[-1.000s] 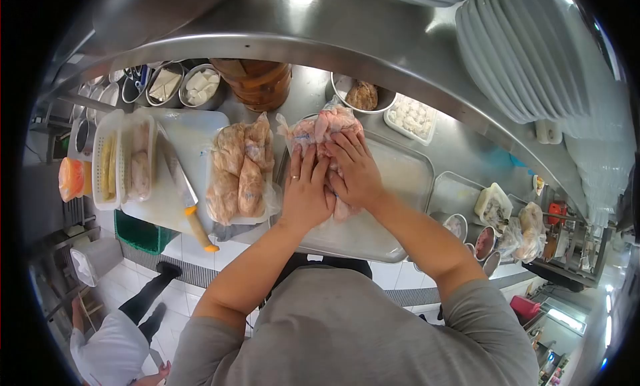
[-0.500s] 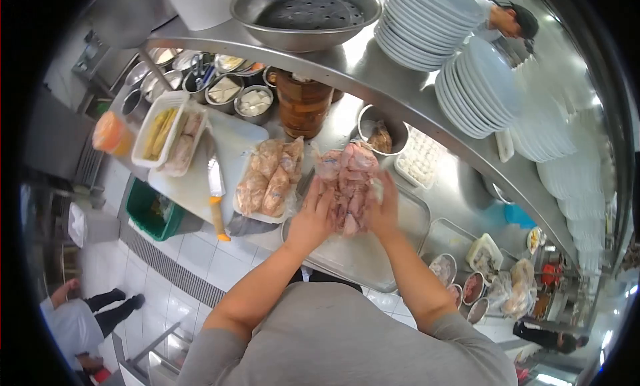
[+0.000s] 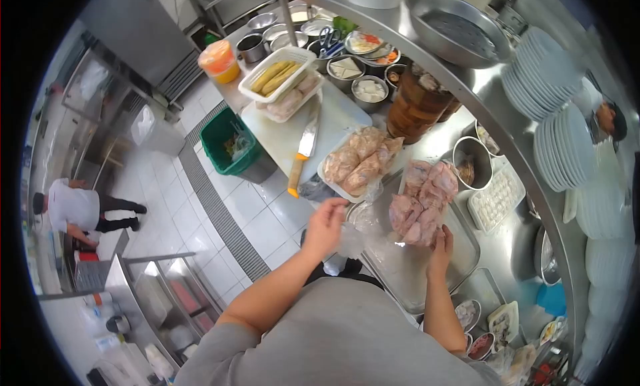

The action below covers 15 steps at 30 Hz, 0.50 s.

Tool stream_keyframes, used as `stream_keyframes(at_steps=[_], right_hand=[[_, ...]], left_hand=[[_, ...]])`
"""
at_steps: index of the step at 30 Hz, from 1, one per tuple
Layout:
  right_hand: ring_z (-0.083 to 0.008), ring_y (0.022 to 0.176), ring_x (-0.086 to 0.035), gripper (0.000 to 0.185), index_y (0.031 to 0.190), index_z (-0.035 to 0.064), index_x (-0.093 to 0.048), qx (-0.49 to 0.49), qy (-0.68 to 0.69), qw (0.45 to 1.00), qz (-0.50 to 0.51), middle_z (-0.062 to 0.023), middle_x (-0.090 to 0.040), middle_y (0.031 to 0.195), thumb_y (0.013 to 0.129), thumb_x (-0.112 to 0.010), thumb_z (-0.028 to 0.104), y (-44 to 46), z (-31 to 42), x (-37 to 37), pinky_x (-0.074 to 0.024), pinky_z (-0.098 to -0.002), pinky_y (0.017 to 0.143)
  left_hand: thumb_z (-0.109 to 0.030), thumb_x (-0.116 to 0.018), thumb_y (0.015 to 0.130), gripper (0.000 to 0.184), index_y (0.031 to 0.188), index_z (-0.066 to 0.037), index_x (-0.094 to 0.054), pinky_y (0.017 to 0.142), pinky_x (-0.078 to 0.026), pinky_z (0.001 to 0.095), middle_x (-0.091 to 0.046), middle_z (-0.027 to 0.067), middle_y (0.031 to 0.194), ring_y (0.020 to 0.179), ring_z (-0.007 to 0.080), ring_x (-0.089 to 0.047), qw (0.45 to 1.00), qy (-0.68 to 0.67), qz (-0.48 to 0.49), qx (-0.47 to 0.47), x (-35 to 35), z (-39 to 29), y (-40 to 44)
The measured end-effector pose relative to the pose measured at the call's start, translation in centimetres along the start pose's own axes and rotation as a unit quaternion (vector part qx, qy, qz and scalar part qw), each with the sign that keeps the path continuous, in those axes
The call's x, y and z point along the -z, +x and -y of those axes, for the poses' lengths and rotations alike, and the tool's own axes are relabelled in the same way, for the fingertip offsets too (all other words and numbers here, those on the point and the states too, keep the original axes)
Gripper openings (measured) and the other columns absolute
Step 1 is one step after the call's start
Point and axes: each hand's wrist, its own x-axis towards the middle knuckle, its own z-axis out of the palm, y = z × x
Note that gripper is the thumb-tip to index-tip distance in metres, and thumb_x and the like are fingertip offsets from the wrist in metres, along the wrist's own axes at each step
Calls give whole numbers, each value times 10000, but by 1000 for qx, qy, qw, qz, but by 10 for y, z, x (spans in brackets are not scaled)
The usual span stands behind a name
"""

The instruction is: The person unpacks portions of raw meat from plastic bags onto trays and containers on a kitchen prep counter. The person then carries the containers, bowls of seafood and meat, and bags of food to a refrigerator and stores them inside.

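Pale pink raw meat (image 3: 421, 203) lies at the upper end of a large metal tray (image 3: 460, 269). My right hand (image 3: 440, 249) touches the meat's lower edge, fingers apart. Off to the left of the tray, my left hand (image 3: 327, 226) has its fingers closed on a thin clear plastic bag (image 3: 357, 239) that hangs over the tray's near edge. Between my left hand and the cutting board sits a white tub of bagged meat (image 3: 363, 161). A knife with a yellow handle (image 3: 295, 176) rests on the white cutting board (image 3: 337, 116).
A green bin (image 3: 230, 143) stands on the floor at the left. Stacked white plates (image 3: 563, 146) and a steel basin (image 3: 457, 29) are on the shelf above. A wooden steamer (image 3: 417, 109) stands behind the tub. A co-worker (image 3: 77, 206) is at the far left.
My left hand has left the meat and moved left with clear plastic. My right hand has shifted to the meat's lower edge. The camera view has turned toward the left.
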Motion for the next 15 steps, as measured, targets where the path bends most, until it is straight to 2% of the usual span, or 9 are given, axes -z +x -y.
stream_keyframes(at_steps=[1, 2, 5, 6, 8, 11, 13, 14, 15], right_hand=[[-174, 1119, -581, 499, 1407, 17, -490, -15, -21, 1000, -2, -88, -595, 1258, 990, -552, 285, 6, -4, 3, -462, -328, 961], [-177, 1082, -598, 505, 1408, 16, -486, -29, -40, 999, -5, -86, -603, 1228, 979, -555, 272, 13, -8, 4, -475, -327, 933], [-176, 1011, -618, 510, 1400, 3, -483, -25, -16, 1000, 5, -92, -611, 1177, 960, -557, 250, 29, -28, 13, -499, -318, 858], [-182, 1013, -622, 502, 1395, -1, -483, -11, -11, 1000, 2, -100, -612, 1180, 964, -553, 247, 28, -26, 9, -510, -320, 853], [-189, 1016, -627, 493, 1389, -5, -484, 1, -5, 1000, 3, -108, -612, 1183, 968, -549, 244, 31, -26, 2, -521, -321, 849], [-205, 1029, -631, 456, 1367, -11, -492, 10, -43, 998, -44, -125, -611, 1188, 976, -527, 221, 33, -26, -5, -531, -328, 865], [-218, 1024, -639, 415, 1338, -16, -507, -13, -10, 997, -77, -134, -619, 1173, 980, -498, 194, 25, -17, -13, -540, -336, 869], [-218, 1024, -639, 415, 1338, -16, -507, -8, -14, 996, -92, -134, -619, 1173, 980, -498, 194, 24, -17, -15, -540, -336, 869], [-222, 1022, -642, 412, 1334, -14, -509, -28, -42, 994, -94, -128, -625, 1162, 974, -494, 187, 23, -19, -15, -544, -338, 857]], left_hand=[[-144, -545, 1017, 164, 1109, -52, -645, 570, -438, 271, -583, 8, 726, 619, 119, -530, 985, -142, -35, 87, 13, 3, 1], [-146, -550, 1019, 162, 1088, -42, -653, 556, -350, 205, -488, -65, 717, 634, 33, -405, 971, -189, -66, 128, 29, 5, 1], [-157, -582, 1002, 162, 1073, -32, -656, 575, -364, 214, -524, -45, 729, 651, 47, -440, 959, -178, -148, 165, 93, 53, -1], [-157, -582, 1002, 162, 1073, -32, -656, 575, -364, 214, -524, -45, 729, 651, 47, -440, 958, -176, -160, 162, 117, 79, -2], [-178, -618, 982, 169, 1041, -27, -664, 593, -375, 230, -544, -35, 743, 661, 58, -451, 934, -132, -256, 213, 165, 140, -2], [-163, -621, 976, 133, 968, -35, -655, 595, -397, 245, -564, -27, 754, 667, 73, -476, 913, -88, -315, 245, 246, 210, 25], [-190, -613, 981, 171, 928, -30, -644, 583, -403, 264, -565, -17, 735, 654, 88, -481, 913, -69, -342, 211, 306, 252, 66], [-243, -569, 1009, 255, 921, -12, -634, 615, -425, 301, -570, 19, 742, 677, 136, -500, 923, 85, -338, 162, 332, 223, 89], [-282, -517, 1029, 327, 908, 0, -630, 664, -452, 389, -611, 68, 798, 710, 221, -547, 868, 377, -322, 30, 383, 301, 119]])
